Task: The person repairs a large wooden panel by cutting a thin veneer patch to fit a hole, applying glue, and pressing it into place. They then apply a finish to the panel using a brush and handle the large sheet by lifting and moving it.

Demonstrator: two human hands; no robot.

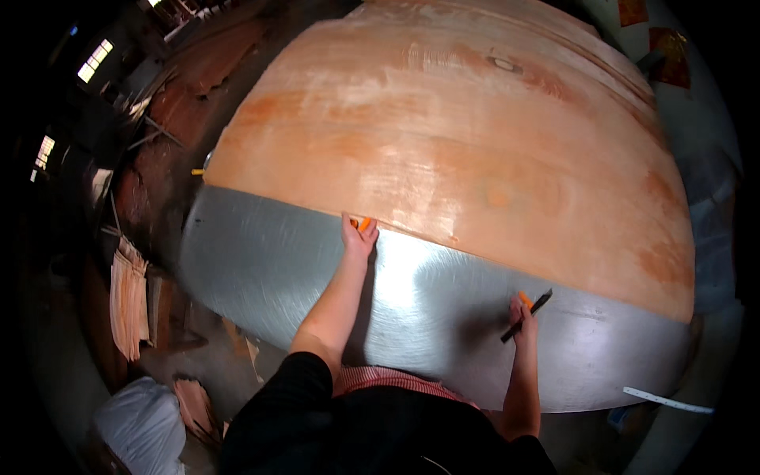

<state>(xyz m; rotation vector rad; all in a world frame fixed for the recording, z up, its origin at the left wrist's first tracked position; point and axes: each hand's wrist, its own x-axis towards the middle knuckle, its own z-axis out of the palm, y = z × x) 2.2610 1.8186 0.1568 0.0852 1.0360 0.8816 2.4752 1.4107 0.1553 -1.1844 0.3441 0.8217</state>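
Observation:
A large reddish-tan wood veneer sheet (443, 150) lies over the far part of a shiny metal tabletop (269, 253). At the sheet's near edge, left of centre, my left hand (361, 236) has its fingers closed on the edge; orange covers show on its fingers. My right hand (522, 320) is farther right, above the bare metal and a little short of the sheet. Its fingers are wrapped round a slim black knife-like tool (542, 300), which points up and to the right. An orange cover shows on that hand too.
Broken veneer pieces (128, 301) and reddish sheets (158, 166) lie to the left. A whitish bag (142, 427) sits at the lower left. A white strip like a ruler (669, 400) juts past the table's right near corner. A striped red cloth (396, 380) is at my waist.

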